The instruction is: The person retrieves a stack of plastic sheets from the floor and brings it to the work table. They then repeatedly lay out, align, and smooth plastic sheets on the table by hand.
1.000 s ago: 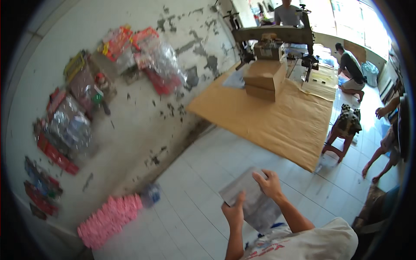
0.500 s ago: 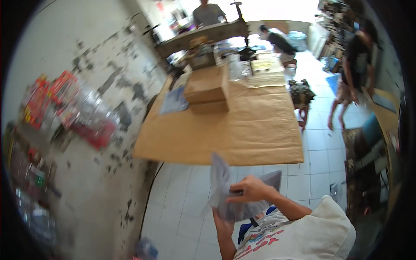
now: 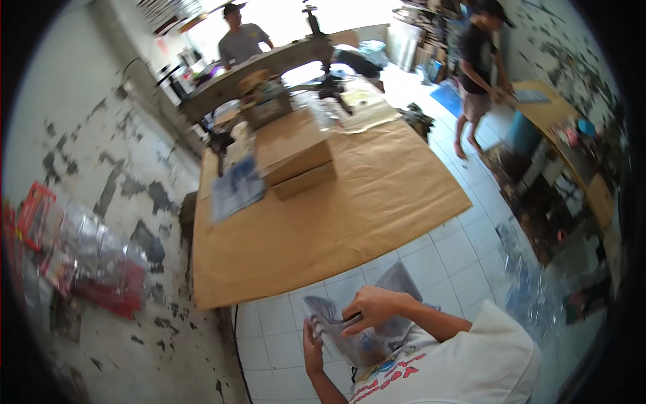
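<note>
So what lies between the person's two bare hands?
Thin, grey, translucent plastic-looking sheeting, bunched in folds, lies between the left hand and the right hand, as the head view shows.

Right grip (image 3: 372,308) curled, left grip (image 3: 312,349) pointing forward.

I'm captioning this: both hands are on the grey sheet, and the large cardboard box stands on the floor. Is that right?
Not quite: the head view shows the large cardboard box on the table instead. The left hand and right hand are indeed on the grey sheet.
</note>
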Demonstrator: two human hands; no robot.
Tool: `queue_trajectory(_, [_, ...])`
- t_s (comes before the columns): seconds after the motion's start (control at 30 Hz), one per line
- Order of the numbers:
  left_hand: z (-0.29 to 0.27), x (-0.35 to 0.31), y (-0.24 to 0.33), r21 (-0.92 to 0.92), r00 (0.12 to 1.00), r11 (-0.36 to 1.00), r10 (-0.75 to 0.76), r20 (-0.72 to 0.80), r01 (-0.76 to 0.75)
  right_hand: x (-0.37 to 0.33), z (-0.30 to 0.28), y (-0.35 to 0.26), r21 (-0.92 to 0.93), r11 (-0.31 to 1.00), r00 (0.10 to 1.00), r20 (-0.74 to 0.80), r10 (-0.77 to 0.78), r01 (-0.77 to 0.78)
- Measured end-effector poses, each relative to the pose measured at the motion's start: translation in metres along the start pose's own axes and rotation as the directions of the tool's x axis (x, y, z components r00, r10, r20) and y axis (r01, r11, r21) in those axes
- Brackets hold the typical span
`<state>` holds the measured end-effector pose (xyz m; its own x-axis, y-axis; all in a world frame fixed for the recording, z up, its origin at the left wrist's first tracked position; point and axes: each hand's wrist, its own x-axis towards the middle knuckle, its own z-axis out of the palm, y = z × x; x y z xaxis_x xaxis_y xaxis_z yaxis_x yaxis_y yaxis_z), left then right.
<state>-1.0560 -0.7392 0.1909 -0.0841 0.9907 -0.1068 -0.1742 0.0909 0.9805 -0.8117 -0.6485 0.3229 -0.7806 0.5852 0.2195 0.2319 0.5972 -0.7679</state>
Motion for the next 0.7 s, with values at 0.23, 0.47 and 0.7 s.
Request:
queue_trajectory(0.23, [-0.085, 0.059, 0.088, 0.048, 0.996, 0.997, 0.058, 0.066, -0.061, 0.115, 0.001, -0.026, -0.193, 0.981, 0.975, -0.220, -0.031, -0.012])
queue_trajectory(0.47, [-0.188, 0.126, 0.148, 0.056, 0.911, 0.981, 0.192, -0.366, -0.185, 0.215, -0.047, 0.001, -0.222, 0.972, 0.972, -0.231, 0.029, -0.081])
queue_trajectory(0.7, [-0.394, 0.151, 0.155, 0.177, 0.491, 0.969, 0.241, -0.837, -0.173, 0.307, -0.064, 0.097, -0.231, 0.964, 0.982, -0.160, 0.098, -0.133])
